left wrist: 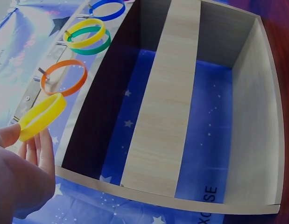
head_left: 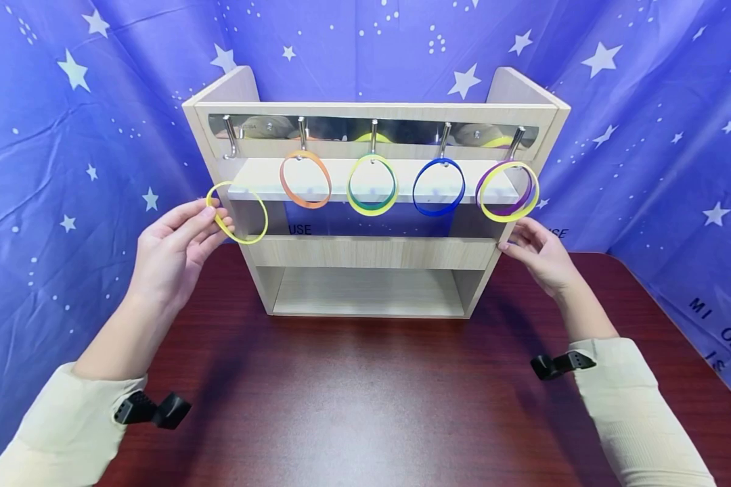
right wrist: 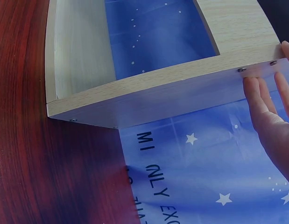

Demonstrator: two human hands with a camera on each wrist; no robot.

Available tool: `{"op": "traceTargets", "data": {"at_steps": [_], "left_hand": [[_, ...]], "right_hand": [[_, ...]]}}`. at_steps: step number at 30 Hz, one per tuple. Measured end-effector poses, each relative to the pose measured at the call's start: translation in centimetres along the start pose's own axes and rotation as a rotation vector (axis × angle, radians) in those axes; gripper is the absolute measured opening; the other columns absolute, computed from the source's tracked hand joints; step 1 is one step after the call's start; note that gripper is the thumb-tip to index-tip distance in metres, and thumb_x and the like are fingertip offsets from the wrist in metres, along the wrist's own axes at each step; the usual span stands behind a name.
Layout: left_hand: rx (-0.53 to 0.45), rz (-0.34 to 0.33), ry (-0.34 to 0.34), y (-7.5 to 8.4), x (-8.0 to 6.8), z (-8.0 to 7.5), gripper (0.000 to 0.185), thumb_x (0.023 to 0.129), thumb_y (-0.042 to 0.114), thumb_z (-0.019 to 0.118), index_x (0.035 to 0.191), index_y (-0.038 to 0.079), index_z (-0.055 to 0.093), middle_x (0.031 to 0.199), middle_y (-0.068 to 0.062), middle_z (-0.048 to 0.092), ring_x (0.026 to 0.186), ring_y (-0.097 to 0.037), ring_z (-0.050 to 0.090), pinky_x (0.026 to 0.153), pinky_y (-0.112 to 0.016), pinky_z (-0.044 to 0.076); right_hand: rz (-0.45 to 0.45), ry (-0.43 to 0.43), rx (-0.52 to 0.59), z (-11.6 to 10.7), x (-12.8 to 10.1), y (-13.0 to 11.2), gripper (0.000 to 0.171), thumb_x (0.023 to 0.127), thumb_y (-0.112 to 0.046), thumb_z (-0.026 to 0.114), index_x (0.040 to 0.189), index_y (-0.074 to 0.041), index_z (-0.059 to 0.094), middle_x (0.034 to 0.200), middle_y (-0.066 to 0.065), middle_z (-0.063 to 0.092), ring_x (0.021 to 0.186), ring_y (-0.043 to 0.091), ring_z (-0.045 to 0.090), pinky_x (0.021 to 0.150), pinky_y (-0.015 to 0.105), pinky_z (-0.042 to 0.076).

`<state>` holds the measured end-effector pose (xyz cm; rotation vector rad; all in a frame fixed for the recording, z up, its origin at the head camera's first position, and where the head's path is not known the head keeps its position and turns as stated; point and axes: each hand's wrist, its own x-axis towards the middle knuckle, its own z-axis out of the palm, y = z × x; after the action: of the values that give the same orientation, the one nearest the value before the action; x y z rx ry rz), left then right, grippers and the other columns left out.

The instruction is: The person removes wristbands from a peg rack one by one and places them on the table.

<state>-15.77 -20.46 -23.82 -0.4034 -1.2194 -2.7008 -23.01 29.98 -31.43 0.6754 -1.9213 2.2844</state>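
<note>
My left hand (head_left: 173, 243) pinches a yellow silicone wristband (left wrist: 46, 120) between thumb and fingers. The band is just below and in front of the empty leftmost hook (head_left: 231, 138) of a metal hook strip (head_left: 341, 128). An orange wristband (head_left: 311, 203) hangs from the second hook, and a green one with a yellow one on the third. From the fourth hangs a blue wristband (head_left: 438, 212); a purple and a yellow wristband (head_left: 505, 218) share the last. My right hand (head_left: 539, 253) touches the wooden rack's right side panel (right wrist: 181, 102), fingers on its outer face, thumb at the front edge.
The pale wooden rack (head_left: 371, 253) stands upright on a dark red table (head_left: 365, 392), with a white shelf (head_left: 262, 177) behind the bands. A blue star-patterned curtain (head_left: 353, 40) hangs close behind and at both sides. Black cameras are strapped to both sleeves.
</note>
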Motion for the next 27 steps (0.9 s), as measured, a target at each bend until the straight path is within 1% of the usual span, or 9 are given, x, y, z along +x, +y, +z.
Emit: {"op": "traceTargets", "data": {"at_steps": [4, 10, 19, 27], "left_hand": [[0.019, -0.025, 0.007, -0.1, -0.2, -0.2, 0.015, 0.091, -0.012, 0.054, 0.093, -0.006, 0.068, 0.090, -0.014, 0.073, 0.078, -0.024, 0.073, 0.078, -0.030, 0.063], [0.092, -0.065, 0.018, -0.6, -0.6, -0.4, 0.016, 0.091, -0.009, 0.055, 0.094, -0.003, 0.069, 0.085, -0.012, 0.074, 0.078, -0.021, 0.074, 0.079, -0.027, 0.062], [0.153, -0.111, 0.024, -1.4, -0.9, -0.5, 0.016, 0.091, -0.007, 0.057, 0.096, 0.000, 0.071, 0.086, -0.009, 0.075, 0.080, -0.018, 0.074, 0.080, -0.026, 0.062], [0.195, -0.128, 0.016, -2.1, -0.9, -0.5, 0.014, 0.091, -0.004, 0.059, 0.096, 0.002, 0.071, 0.089, -0.006, 0.075, 0.083, -0.015, 0.074, 0.080, -0.024, 0.061]], "right_hand": [[-0.003, 0.006, 0.006, 0.1, 0.0, 0.0, 0.042, 0.085, 0.020, 0.054, 0.112, -0.011, 0.061, 0.102, -0.004, 0.067, 0.095, 0.004, 0.064, 0.085, 0.012, 0.055], [0.002, -0.007, -0.011, 0.0, 0.0, 0.0, 0.041, 0.086, 0.019, 0.053, 0.112, -0.011, 0.061, 0.103, -0.004, 0.066, 0.096, 0.004, 0.064, 0.085, 0.012, 0.055], [-0.005, -0.015, -0.009, -0.1, 0.0, 0.1, 0.037, 0.086, 0.018, 0.053, 0.114, -0.006, 0.059, 0.103, -0.003, 0.065, 0.096, 0.006, 0.064, 0.084, 0.011, 0.055], [0.016, -0.006, -0.028, -0.1, 0.0, 0.0, 0.039, 0.086, 0.019, 0.052, 0.112, -0.009, 0.060, 0.103, -0.004, 0.065, 0.096, 0.003, 0.064, 0.085, 0.011, 0.055]]}}
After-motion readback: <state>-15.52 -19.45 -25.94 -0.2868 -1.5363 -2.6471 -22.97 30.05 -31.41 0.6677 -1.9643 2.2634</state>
